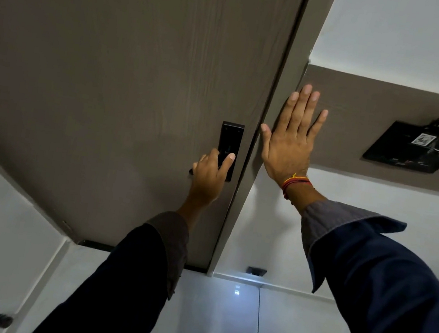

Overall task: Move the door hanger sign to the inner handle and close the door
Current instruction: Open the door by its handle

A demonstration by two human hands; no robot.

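A grey-brown wood-grain door (120,58) fills the upper left of the head view and lies flush in its frame (288,70). A black lock plate (230,139) sits near the door's right edge. My left hand (209,175) is wrapped around the black lever handle (191,171) below the plate, thumb resting on the plate. My right hand (290,140) lies flat with fingers spread on the frame and the brown wall band beside it. No door hanger sign is visible.
A black square wall panel (419,147) with a metal fitting and small sticker hangs on the brown band to the right. Glossy light floor tiles (217,318) lie below. A small dark fitting (256,271) sits at the skirting, and a dark object (2,320) on the floor at lower left.
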